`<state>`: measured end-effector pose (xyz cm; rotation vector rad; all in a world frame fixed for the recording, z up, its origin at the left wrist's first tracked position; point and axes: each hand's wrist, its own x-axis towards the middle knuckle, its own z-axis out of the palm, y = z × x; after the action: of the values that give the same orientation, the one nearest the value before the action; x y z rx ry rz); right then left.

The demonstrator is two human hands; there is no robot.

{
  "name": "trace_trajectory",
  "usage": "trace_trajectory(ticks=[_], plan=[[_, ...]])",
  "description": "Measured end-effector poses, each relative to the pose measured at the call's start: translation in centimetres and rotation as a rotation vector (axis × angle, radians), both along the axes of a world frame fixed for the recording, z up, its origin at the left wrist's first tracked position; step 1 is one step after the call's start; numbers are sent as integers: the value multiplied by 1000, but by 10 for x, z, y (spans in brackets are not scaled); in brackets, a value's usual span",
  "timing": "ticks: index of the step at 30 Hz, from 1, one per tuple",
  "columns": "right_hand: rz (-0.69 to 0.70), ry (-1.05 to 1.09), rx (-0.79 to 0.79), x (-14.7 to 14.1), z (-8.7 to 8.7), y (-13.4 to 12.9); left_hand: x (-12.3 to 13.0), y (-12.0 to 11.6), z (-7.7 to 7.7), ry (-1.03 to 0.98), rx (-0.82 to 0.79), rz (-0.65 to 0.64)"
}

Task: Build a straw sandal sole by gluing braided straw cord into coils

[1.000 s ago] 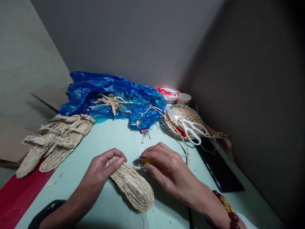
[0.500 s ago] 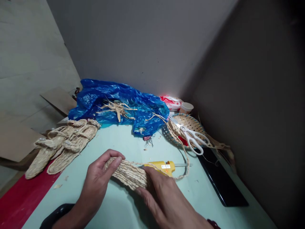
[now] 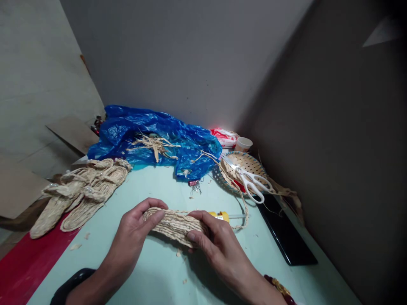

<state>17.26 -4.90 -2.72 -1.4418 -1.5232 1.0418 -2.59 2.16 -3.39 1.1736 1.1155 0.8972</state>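
Between my hands is a braided straw sole (image 3: 176, 228), pale and ridged, held tilted above the table. My left hand (image 3: 136, 224) pinches its left end, thumb in front and fingers behind. My right hand (image 3: 219, 239) grips the right end with the thumb on the near face. Behind that hand lies a yellow glue gun (image 3: 222, 216), mostly hidden, with a clear glue stick poking out on its right. A thin straw braid (image 3: 245, 207) curves from behind the sole up toward the basket.
Finished straw sandals (image 3: 85, 190) lie at left on a red strip. Behind are a blue plastic bag (image 3: 152, 120) with loose straw (image 3: 155, 146), a woven basket (image 3: 232, 186), white-handled scissors (image 3: 252, 186) and a paper cup (image 3: 244, 144). A black phone-like slab (image 3: 289, 237) lies at right.
My right hand has shifted its grip, its thumb moving up onto the sole's near face. The hand and sole now cover more of the glue gun. The view has turned slightly.
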Motion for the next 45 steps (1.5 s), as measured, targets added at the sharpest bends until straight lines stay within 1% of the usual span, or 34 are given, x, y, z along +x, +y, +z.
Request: trace_trajectory(ticks=[4, 8, 11, 15, 17, 19, 22, 24, 26, 29, 31, 34, 38, 42, 45], plan=[[-25, -40, 16, -2, 1, -2, -1, 0, -6, 3, 9, 39], [-21, -24, 20, -3, 0, -3, -2, -1, -8, -6, 10, 34], [-2, 8, 2, 1, 0, 0, -1, -1, -2, -63, -4, 0], [15, 82, -44, 6, 2, 5, 0, 5, 12, -166, -8, -4], [34, 154, -79, 7, 3, 8, -5, 13, 14, -193, 11, 41], [47, 243, -112, 8, 4, 10, -13, 25, 12, -185, 47, 128], [26, 355, -117, 9, 8, 13, -28, 43, 0, -137, 105, 267], [5, 399, -97, 10, 12, 14, -34, 51, -9, -96, 120, 298], [-3, 418, -80, 10, 16, 15, -36, 53, -16, -62, 112, 272], [-2, 406, -63, 10, 17, 14, -29, 49, -24, -36, 73, 181], [2, 368, -55, 10, 16, 13, -23, 44, -27, -31, 38, 128], [-16, 262, -19, 11, 12, 10, -17, 39, -28, -18, -12, 82], [-50, 92, 54, 13, 12, 6, -18, 35, -26, 17, -7, 60], [1, 17, 64, 11, 15, 3, -21, 31, -16, 30, 59, 46], [22, -37, 70, 11, 14, 5, -19, 27, -6, 1, 102, -41]])
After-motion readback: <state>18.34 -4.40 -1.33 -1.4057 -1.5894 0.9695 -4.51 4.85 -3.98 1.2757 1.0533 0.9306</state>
